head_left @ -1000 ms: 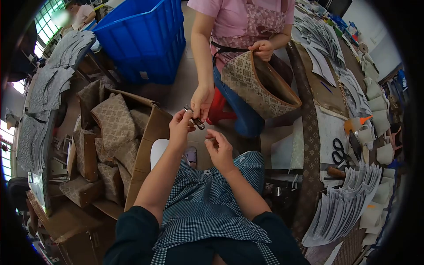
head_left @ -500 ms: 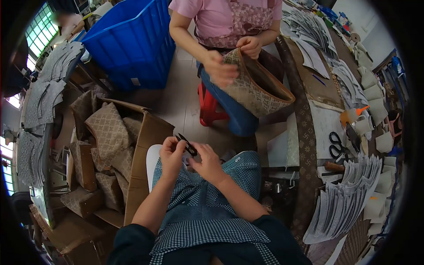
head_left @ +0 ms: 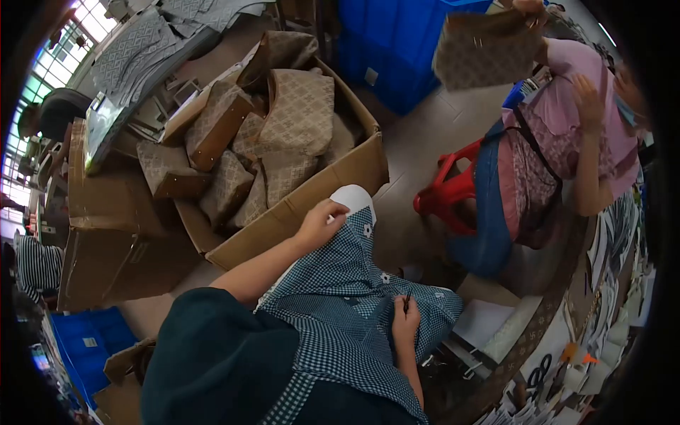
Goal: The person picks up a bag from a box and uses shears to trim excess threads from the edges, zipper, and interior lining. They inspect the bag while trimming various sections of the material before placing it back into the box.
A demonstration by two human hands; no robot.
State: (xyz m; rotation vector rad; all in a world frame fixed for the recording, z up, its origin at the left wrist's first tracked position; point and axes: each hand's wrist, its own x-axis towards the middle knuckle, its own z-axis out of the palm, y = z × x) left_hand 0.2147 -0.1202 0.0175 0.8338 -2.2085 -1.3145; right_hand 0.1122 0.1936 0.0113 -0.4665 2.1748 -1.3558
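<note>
My right hand [head_left: 405, 320] rests on my checked apron [head_left: 340, 297] at my lap and holds small black thread snips [head_left: 407, 303], tips pointing up. My left hand [head_left: 322, 221] lies on my knee at the apron's upper edge, fingers bent, with nothing seen in it, right beside the wall of a cardboard box [head_left: 312, 195]. A co-worker in a pink top [head_left: 559, 134] sits on a red stool [head_left: 446, 195] to the right and lifts a beige patterned bag [head_left: 489, 46] overhead.
The cardboard box is filled with several beige patterned bags [head_left: 283, 120]. A blue bin [head_left: 397, 42] stands behind it. More flat cardboard [head_left: 106, 234] lies at the left. A worktable edge [head_left: 559, 319] with scissors [head_left: 542, 370] and stacked cut pieces runs along the right.
My head has turned left, so the view rotated. My hands parted: the right took the snips down to my lap, the left went to my knee. The co-worker raised the bag.
</note>
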